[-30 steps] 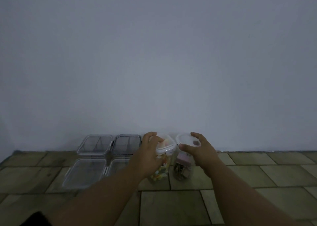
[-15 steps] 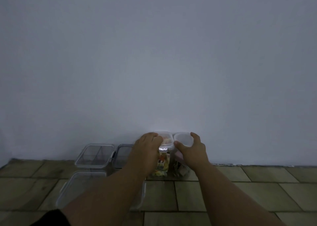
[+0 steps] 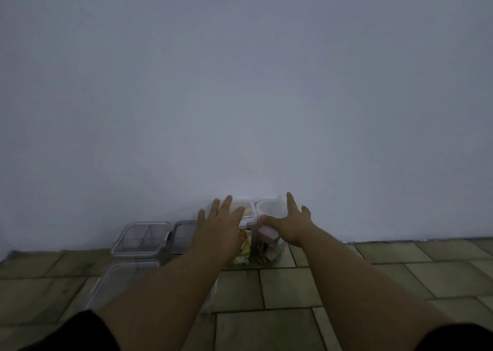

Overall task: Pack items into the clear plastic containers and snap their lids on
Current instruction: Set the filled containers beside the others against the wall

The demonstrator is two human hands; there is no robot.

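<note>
Indoors, left grip point(image 3: 221, 226) and right grip point(image 3: 292, 224), splayed and holding nothing, hover at two lidded jars point(image 3: 268, 247). Jars stand on floor point(image 3: 293, 284).

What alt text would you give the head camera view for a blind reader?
A person's left hand and right hand reach out, fingers spread, at two lidded clear containers against a pale wall: the left jar holds colourful bits, the right jar pinkish ones. Shallow clear boxes lie on the tiled floor at left.

Left jar point(image 3: 245, 244) stands between container point(image 3: 182, 236) and right jar point(image 3: 268, 246).
</note>
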